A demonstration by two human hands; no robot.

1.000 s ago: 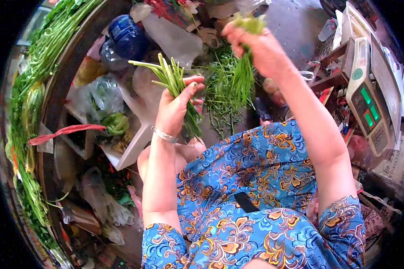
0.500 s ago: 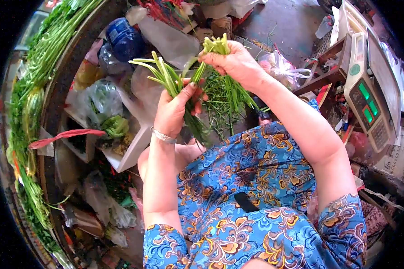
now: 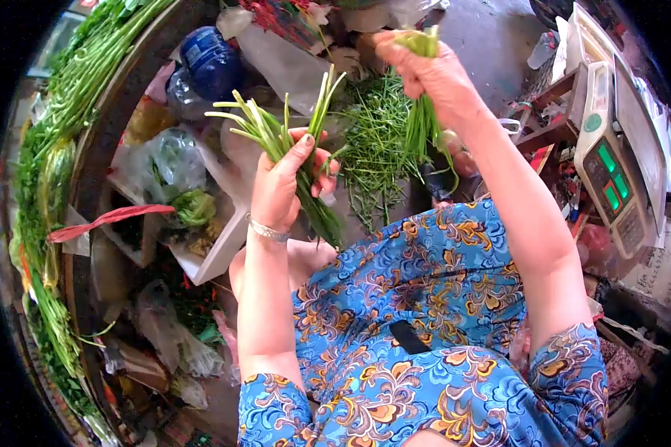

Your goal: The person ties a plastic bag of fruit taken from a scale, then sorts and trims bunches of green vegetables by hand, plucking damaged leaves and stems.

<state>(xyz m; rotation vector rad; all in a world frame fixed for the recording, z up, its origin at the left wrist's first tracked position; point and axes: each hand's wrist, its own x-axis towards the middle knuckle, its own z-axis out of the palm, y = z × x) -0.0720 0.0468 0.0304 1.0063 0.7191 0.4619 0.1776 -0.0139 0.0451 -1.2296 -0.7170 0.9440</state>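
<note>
My left hand point(image 3: 277, 190) is closed around a bunch of green vegetable stems point(image 3: 265, 128); their pale cut ends fan out above the thumb and the darker tips hang below the palm. Farther up and to the right, my right hand point(image 3: 447, 83) grips a second bunch of green stems point(image 3: 423, 130), its pale ends at the top and long thin greens hanging down; this hand is slightly blurred. Below and between the hands lies a loose heap of thin green trimmings point(image 3: 373, 145) on the ground. I cannot tell the exact kind of greens.
A curved ledge on the left carries long leafy greens point(image 3: 48, 149). Near it are a blue bottle point(image 3: 209, 58), plastic bags point(image 3: 164, 160), a white foam box point(image 3: 220, 246) and a red strip point(image 3: 115, 222). A digital scale point(image 3: 608, 171) with lit green digits stands at right.
My right hand has moved up and to the right with its bunch, away from my left hand. The left hand has shifted slightly left and down, and more of the trimmings heap shows.
</note>
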